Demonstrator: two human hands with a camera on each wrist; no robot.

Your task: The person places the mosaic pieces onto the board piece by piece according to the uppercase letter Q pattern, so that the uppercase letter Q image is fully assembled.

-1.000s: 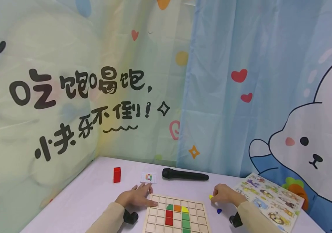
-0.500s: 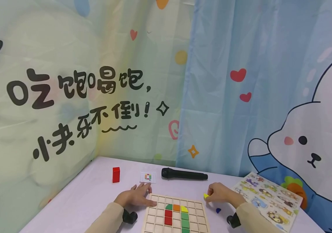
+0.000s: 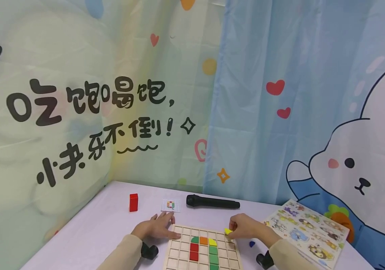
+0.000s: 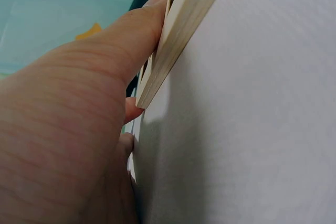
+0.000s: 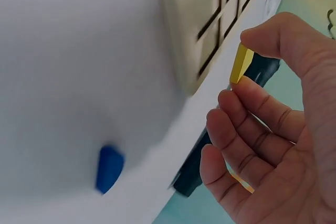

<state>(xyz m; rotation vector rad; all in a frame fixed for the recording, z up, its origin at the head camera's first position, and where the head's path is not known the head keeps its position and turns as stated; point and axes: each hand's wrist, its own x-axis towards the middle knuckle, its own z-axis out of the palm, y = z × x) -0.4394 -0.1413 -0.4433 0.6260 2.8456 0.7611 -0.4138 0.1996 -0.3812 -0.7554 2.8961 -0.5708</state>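
Observation:
My right hand (image 3: 246, 227) pinches a small yellow block (image 5: 241, 62) between thumb and index finger, over the far right corner of the wooden grid board (image 3: 182, 243). The left hand (image 3: 156, 227) rests at the board's far left corner, its thumb on the rim and its other fingers spread beyond the edge. Set in the board's cells are a dark green rounded piece (image 3: 195, 239), an orange square (image 3: 204, 240), a yellow piece (image 3: 213, 242), red squares (image 3: 194, 251) and several green squares (image 3: 213, 255). A blue piece (image 5: 109, 169) lies on the table right of the board.
Behind the board lie a small card with a coloured pattern (image 3: 170, 205) and a black microphone (image 3: 212, 201). A red block (image 3: 133, 202) stands at the back left. On the right lies a sheet of cartoon animal pictures (image 3: 308, 232). Printed curtains (image 3: 246, 112) hang behind the table.
My right hand has carried the yellow block leftward, from the table beside the board to above its far right corner. The left hand stays in place on the board.

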